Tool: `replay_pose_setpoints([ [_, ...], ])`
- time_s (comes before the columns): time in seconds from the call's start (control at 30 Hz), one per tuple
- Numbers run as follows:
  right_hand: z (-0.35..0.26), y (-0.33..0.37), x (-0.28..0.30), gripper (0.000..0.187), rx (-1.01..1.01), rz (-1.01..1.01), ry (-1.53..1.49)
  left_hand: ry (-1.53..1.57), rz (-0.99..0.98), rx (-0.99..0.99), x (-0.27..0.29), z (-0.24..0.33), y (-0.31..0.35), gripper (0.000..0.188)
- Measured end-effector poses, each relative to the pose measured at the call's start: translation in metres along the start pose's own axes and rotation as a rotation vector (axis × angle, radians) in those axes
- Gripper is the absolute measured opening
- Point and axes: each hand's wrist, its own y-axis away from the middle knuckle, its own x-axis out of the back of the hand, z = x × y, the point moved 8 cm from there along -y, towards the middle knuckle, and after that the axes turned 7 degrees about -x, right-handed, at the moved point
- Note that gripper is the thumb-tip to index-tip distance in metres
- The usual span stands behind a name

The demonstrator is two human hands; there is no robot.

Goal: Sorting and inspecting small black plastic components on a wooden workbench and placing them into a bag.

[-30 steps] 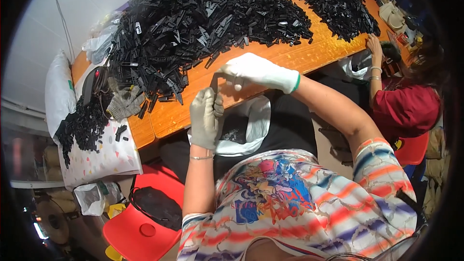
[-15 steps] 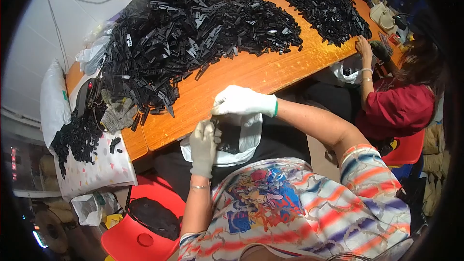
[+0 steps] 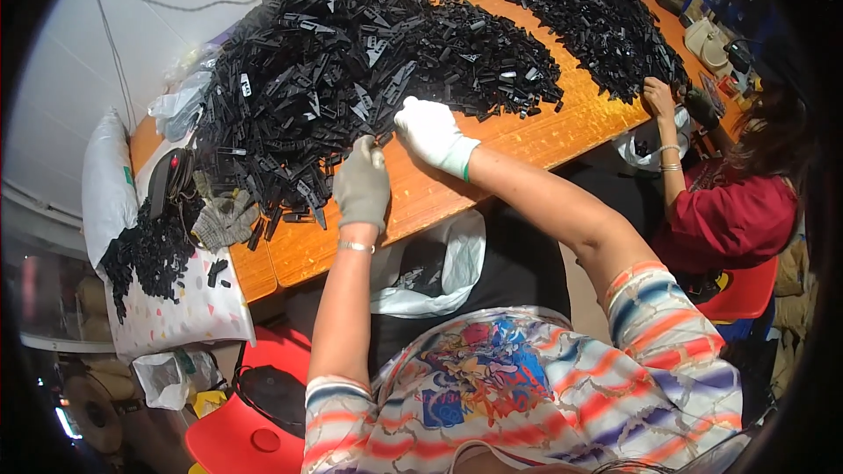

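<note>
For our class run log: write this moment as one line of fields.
left hand: gloved, at pile edge | right hand: gloved, on black parts | table: orange | bag: open below

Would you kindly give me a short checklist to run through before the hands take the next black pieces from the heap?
1. Left hand gloved, at the heap's near edge: ok.
2. Right hand gloved, resting on the heap of black plastic pieces: ok.
3. Either grip closed on a piece: cannot tell.
4. White bag open below the table edge: ok.
5. Co-worker's hand apart, at the second heap: ok.
</note>
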Motion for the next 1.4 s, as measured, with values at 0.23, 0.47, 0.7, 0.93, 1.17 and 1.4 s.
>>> replay_pose_setpoints([
  [0.23, 0.015, 0.006, -0.006, 0.008, -0.161, -0.145, -0.098, 0.001, 0.003, 0.028, -0.004, 0.008, -0.008, 0.022],
  [0.47, 0.004, 0.021, 0.008, 0.009, -0.092, -0.275, -0.161, -0.043, 0.011, 0.009, -0.008, 0.006, 0.001, 0.019],
  [0.7, -0.003, 0.032, 0.031, 0.012, -0.138, -0.385, -0.181, 0.644, -0.021, 0.090, -0.011, -0.009, 0.022, 0.033],
  [0.93, -0.033, 0.047, 0.060, 0.018, -0.630, -0.612, -0.784, 1.687, -0.024, 0.276, -0.023, -0.024, 0.057, 0.024],
  [1.17, -0.053, 0.046, 0.055, 0.024, -0.577, -0.521, -0.989, 1.763, -0.101, 0.237, -0.014, -0.014, 0.073, 0.027],
  [1.4, -0.060, 0.040, 0.055, 0.028, -0.443, -0.307, -1.028, 1.604, -0.007, 0.108, -0.003, -0.012, 0.073, 0.022],
])
